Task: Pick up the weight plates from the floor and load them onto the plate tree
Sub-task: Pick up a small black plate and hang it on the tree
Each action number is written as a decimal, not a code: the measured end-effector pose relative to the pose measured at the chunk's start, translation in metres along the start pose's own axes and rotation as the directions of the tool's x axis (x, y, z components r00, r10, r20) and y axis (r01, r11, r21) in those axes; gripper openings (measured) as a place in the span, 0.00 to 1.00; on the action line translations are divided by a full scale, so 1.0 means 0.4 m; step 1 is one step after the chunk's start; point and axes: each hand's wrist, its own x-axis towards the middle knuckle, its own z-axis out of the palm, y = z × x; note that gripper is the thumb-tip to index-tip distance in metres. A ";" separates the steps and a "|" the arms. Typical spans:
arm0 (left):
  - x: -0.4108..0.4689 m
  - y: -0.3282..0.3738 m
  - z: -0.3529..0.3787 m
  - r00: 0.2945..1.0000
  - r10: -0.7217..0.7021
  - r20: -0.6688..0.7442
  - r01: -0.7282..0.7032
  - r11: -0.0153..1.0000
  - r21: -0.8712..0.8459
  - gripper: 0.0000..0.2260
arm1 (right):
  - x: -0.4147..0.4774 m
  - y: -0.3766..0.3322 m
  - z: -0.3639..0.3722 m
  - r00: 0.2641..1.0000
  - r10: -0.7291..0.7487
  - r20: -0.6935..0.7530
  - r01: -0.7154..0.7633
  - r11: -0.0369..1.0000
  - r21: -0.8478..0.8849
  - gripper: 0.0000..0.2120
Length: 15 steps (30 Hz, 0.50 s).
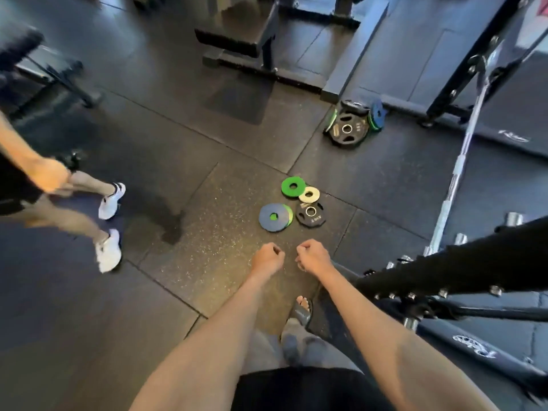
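Nothing lifted yet
Left hand (267, 258) and right hand (314, 256) are hanging curled, gripping nothing; blue plate (274, 217) is lying just ahead, awaiting pickup.

You can read nothing: white print on black plate (312, 222), centre frame, and mat logo (474, 347), lower right, are blurred.

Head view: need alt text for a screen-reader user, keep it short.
Two empty hands, left hand and right hand, both curled, hover over small weight plates lying flat on the rubber floor: a green plate, white plate, black plate and blue plate. The black plate tree stands at right; another person stands at left.
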 end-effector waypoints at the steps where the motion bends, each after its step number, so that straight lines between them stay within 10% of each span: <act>1: 0.033 0.030 -0.019 1.000 0.012 0.013 -0.012 1.000 0.012 0.06 | 0.022 -0.022 -0.012 1.000 0.014 -0.011 -0.014 1.000 0.010 0.06; 15: 0.641 0.288 -0.130 0.933 -0.024 0.359 -0.051 0.979 0.199 0.09 | 0.504 -0.233 -0.045 0.947 0.292 -0.135 -0.265 0.945 0.191 0.12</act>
